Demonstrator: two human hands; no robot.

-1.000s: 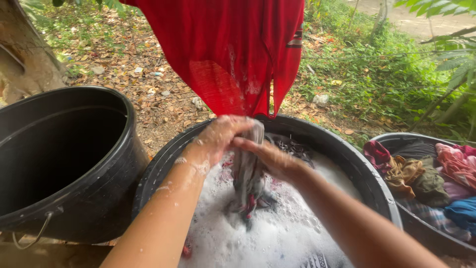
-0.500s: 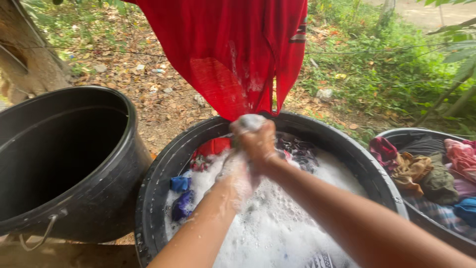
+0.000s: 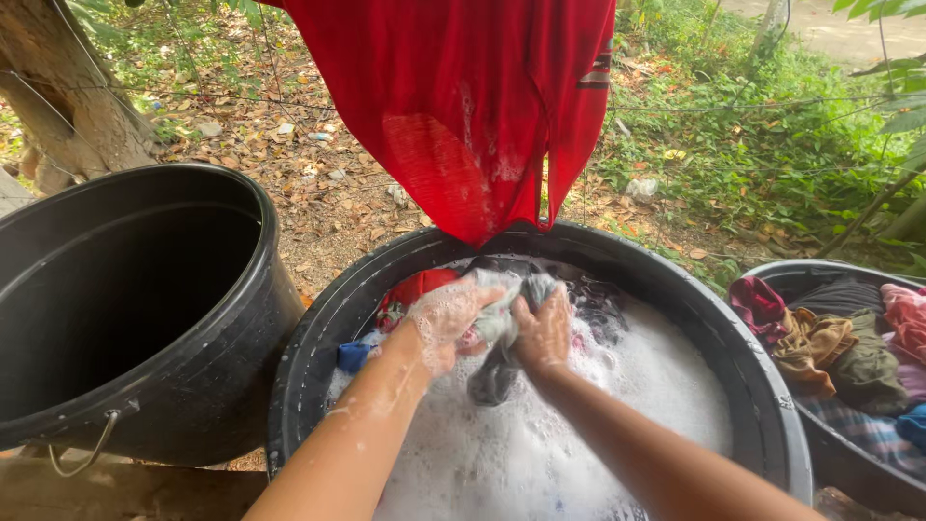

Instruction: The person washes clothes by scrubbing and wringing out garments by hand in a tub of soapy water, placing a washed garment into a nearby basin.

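Grey cloth (image 3: 497, 347) in sudsy black tub (image 3: 309, 357)

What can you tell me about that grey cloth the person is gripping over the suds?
The grey cloth is a wet, bunched garment, darker where it hangs down, paler and soapy at the top. The left hand and right hand both grip it, pressed close together. Its lower end dips into the foam of the middle black tub, among other soaking clothes.
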